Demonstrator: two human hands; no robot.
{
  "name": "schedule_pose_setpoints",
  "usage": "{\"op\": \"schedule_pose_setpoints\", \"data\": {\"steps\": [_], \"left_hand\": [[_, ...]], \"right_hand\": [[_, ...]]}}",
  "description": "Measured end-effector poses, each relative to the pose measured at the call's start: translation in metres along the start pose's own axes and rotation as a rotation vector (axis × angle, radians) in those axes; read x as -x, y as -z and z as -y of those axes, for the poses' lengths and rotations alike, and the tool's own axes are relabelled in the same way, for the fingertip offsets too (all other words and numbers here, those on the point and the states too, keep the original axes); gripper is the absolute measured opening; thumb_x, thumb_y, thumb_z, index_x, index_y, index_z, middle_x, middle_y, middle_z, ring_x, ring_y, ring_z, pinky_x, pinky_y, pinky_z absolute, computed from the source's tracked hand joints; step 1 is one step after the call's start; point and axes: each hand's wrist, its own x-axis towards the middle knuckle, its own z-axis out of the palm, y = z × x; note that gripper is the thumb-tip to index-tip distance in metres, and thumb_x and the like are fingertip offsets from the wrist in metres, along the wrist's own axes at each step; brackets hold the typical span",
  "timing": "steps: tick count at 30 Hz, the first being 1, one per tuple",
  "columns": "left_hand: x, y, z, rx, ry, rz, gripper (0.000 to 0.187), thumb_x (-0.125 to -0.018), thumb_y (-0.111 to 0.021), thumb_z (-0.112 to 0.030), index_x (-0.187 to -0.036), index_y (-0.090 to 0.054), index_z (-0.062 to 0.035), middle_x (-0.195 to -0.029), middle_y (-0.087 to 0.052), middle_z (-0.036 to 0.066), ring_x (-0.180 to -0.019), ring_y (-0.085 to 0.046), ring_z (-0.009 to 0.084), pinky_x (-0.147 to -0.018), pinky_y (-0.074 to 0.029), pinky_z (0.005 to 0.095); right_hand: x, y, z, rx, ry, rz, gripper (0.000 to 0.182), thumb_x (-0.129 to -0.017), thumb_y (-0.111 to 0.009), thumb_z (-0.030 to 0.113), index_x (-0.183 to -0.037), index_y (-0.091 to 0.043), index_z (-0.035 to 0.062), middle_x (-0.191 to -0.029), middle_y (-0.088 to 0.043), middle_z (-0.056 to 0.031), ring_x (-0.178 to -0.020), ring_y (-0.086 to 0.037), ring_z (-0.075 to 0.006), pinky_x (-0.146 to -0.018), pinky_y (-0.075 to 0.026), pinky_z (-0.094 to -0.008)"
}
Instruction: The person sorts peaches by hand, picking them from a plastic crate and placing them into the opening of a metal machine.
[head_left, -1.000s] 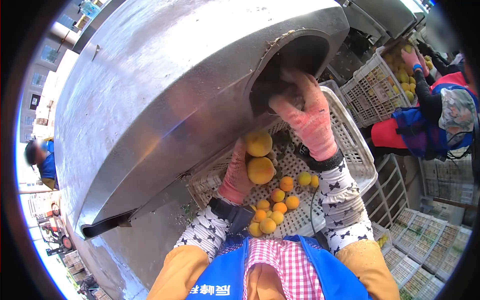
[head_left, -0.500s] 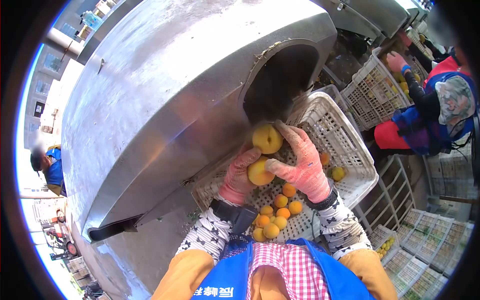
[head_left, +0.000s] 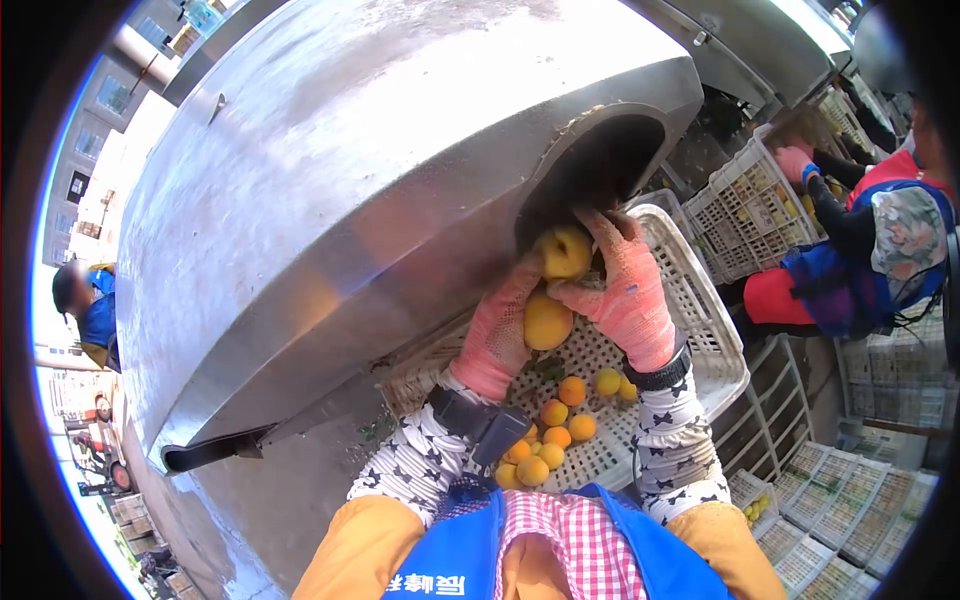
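Pink gloves cover both of my hands at the mouth of a metal chute (head_left: 590,160). My left hand (head_left: 500,325) curls round the left side of a yellow peach (head_left: 548,321). My right hand (head_left: 632,290) has its fingers over the upper right of a second yellow peach (head_left: 564,253), its thumb between the two fruits. Both peaches are close together between my hands, above a white crate (head_left: 712,345). Inside the crate, below my hands, lie several smaller orange and yellow fruits (head_left: 554,412).
A large metal housing (head_left: 300,200) fills the left and centre. At the right, a person in a blue vest (head_left: 880,250) reaches into another crate (head_left: 755,205). Another person (head_left: 95,305) is at the far left. Stacked crates (head_left: 850,500) are at the lower right.
Both hands and the two peaches have shifted up and right in view, nearer the chute mouth. The view has also shifted, and the small fruits in the crate lie somewhat differently.
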Motion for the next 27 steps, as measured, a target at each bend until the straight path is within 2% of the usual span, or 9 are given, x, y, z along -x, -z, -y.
{"op": "schedule_pose_setpoints", "data": {"steps": [4, 6, 7, 9, 12, 15, 22, 24, 27], "left_hand": [[-0.011, 0.005, 0.022, -0.069, -0.010, -0.007, 0.036, -0.104, -0.054, -0.026, -0.130, -0.058, -0.0022, -0.117, -0.064, 0.004, -0.107, -0.059, 0.0129, -0.094, -0.048, 0.0289], [-0.014, 0.005, 0.019, -1.222, -0.592, 0.084, 0.031, -0.103, -0.052, -0.019, -0.127, -0.060, -0.0018, -0.116, -0.064, 0.006, -0.105, -0.059, 0.0125, -0.092, -0.049, 0.0291], [-0.015, 0.004, 0.018, -1.221, -0.590, 0.084, 0.031, -0.103, -0.052, -0.019, -0.127, -0.060, -0.0018, -0.116, -0.064, 0.006, -0.105, -0.059, 0.0125, -0.092, -0.049, 0.0291], [-0.019, -0.002, 0.018, -0.800, -0.321, 0.082, 0.042, -0.081, -0.074, -0.014, -0.120, -0.060, -0.0039, -0.116, -0.065, 0.017, -0.109, -0.063, 0.0314, -0.093, -0.051, 0.0369], [-0.021, 0.008, 0.022, -0.919, -0.431, 0.141, 0.029, -0.094, -0.056, 0.000, -0.123, -0.061, -0.0025, -0.116, -0.066, 0.009, -0.106, -0.062, 0.0171, -0.092, -0.049, 0.0316], [-0.013, 0.010, 0.022, -1.184, -0.611, 0.095, 0.030, -0.093, -0.057, 0.004, -0.122, -0.061, -0.0011, -0.116, -0.065, 0.009, -0.108, -0.062, 0.0175, -0.094, -0.049, 0.0316], [0.022, 0.058, 0.063, -0.993, -0.380, 0.105, 0.039, -0.092, -0.058, 0.006, -0.130, -0.055, -0.0021, -0.123, -0.063, 0.010, -0.110, -0.061, 0.0173, -0.099, -0.049, 0.0305], [0.032, 0.057, 0.058, -0.614, -0.214, 0.136, 0.045, -0.090, -0.060, 0.008, -0.133, -0.053, -0.0041, -0.126, -0.062, 0.010, -0.112, -0.061, 0.0178, -0.099, -0.050, 0.0306], [0.041, 0.056, 0.059, -0.762, -0.243, -0.008, 0.042, -0.088, -0.064, 0.005, -0.128, -0.057, -0.0036, -0.121, -0.065, 0.010, -0.111, -0.062, 0.0181, -0.096, -0.051, 0.0310]], "right_hand": [[-0.017, -0.006, -0.012, -0.169, -0.117, -0.104, 0.051, -0.075, -0.075, 0.015, -0.123, -0.062, 0.0058, -0.115, -0.059, -0.0199, -0.103, -0.062, -0.0375, -0.089, -0.052, -0.0436], [-0.026, -0.008, -0.015, 0.050, -0.079, 0.043, 0.050, -0.076, -0.075, 0.016, -0.124, -0.062, 0.0053, -0.115, -0.059, -0.0199, -0.104, -0.062, -0.0372, -0.090, -0.052, -0.0420], [-0.026, -0.008, -0.019, 0.051, -0.081, 0.044, 0.050, -0.076, -0.075, 0.016, -0.124, -0.062, 0.0053, -0.115, -0.059, -0.0199, -0.104, -0.062, -0.0372, -0.090, -0.052, -0.0420], [-0.024, -0.007, -0.032, -0.096, -0.131, 0.026, 0.052, -0.075, -0.077, 0.018, -0.124, -0.062, 0.0048, -0.116, -0.059, -0.0223, -0.106, -0.060, -0.0396, -0.092, -0.051, -0.0428], [-0.022, -0.009, -0.038, -0.040, -0.128, -0.004, 0.054, -0.074, -0.078, 0.019, -0.124, -0.061, 0.0043, -0.119, -0.057, -0.0237, -0.109, -0.058, -0.0418, -0.094, -0.050, -0.0438], [-0.008, -0.012, -0.028, 0.079, -0.143, -0.014, 0.059, -0.075, -0.077, 0.018, -0.129, -0.058, 0.0048, -0.122, -0.055, -0.0239, -0.113, -0.056, -0.0431, -0.095, -0.050, -0.0444], [-0.025, -0.053, -0.019, 0.249, -0.177, -0.124, 0.066, -0.074, -0.079, 0.018, -0.131, -0.049, 0.0014, -0.120, -0.053, -0.0269, -0.109, -0.055, -0.0442, -0.094, -0.049, -0.0458], [-0.035, -0.055, -0.016, 0.277, -0.273, -0.056, 0.060, -0.078, -0.077, 0.016, -0.129, -0.049, -0.0002, -0.118, -0.055, -0.0226, -0.108, -0.056, -0.0395, -0.094, -0.049, -0.0430], [-0.054, -0.071, -0.043, 0.053, -0.193, -0.254, 0.055, -0.082, -0.073, 0.009, -0.131, -0.049, 0.0000, -0.116, -0.058, -0.0150, -0.104, -0.059, -0.0274, -0.090, -0.050, -0.0364]]}}
